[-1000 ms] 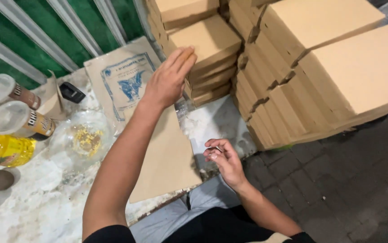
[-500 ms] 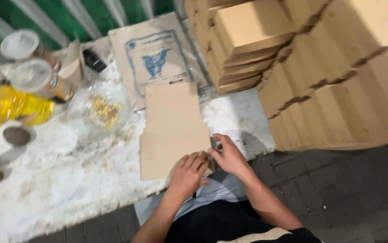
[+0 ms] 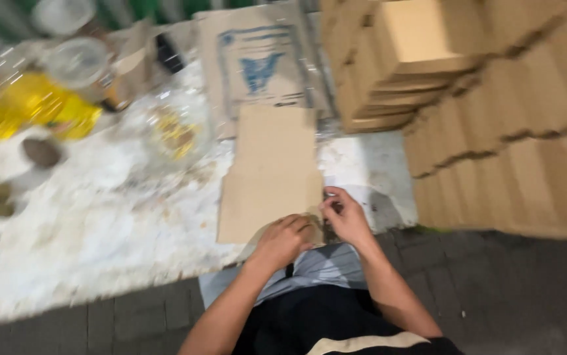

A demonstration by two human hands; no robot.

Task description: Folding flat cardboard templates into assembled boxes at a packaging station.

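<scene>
A flat brown cardboard piece [image 3: 270, 174] lies on a white sheet [image 3: 119, 230] on the ground. My left hand [image 3: 287, 240] rests on the piece's near edge, fingers curled over it. At the near right corner of the same piece is my right hand [image 3: 346, 217], its fingers bent together at the edge. The view is blurred, so I cannot tell whether the right hand pinches the cardboard or something small.
Tall stacks of flat cardboard boxes [image 3: 494, 131] fill the right side. A paper bag with a blue print [image 3: 257, 66] lies behind the piece. At the left are a yellow oil bottle [image 3: 33, 108], lidded jars [image 3: 76, 62] and a clear bag with yellow bits [image 3: 172, 128]. Paved ground [image 3: 507, 296] lies nearer me.
My left hand came down from the box stack to the cardboard's near edge. The right hand moved up to the same edge. The camera tilted down and left.
</scene>
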